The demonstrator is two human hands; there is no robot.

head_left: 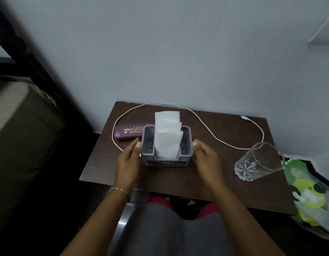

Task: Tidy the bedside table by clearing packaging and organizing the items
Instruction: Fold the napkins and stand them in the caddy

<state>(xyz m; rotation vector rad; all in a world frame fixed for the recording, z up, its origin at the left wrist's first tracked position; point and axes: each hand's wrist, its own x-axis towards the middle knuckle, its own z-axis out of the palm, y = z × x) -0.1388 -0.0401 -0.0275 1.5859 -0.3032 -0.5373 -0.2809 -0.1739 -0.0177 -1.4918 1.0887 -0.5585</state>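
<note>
A grey plastic holder (pixel 187 143) stands in the middle of the dark brown bedside table (pixel 224 182), with a stack of white tissues (pixel 167 133) upright inside it. My left hand (pixel 127 161) is at the holder's left side, fingers straight, fingertips at its wall. My right hand (pixel 206 159) is just off its right side, fingers straight, a small gap showing. A maroon spectacle case (pixel 128 133) lies behind the holder on the left. A white cable (pixel 211 133) loops across the back of the table. A clear glass (pixel 259 161) stands at the right.
A green and yellow plastic bag (pixel 307 193) sits off the table's right edge. The pale wall (pixel 178 52) runs right behind the table. A bed with a dark frame (pixel 21 126) fills the left. My knees are under the table's front edge.
</note>
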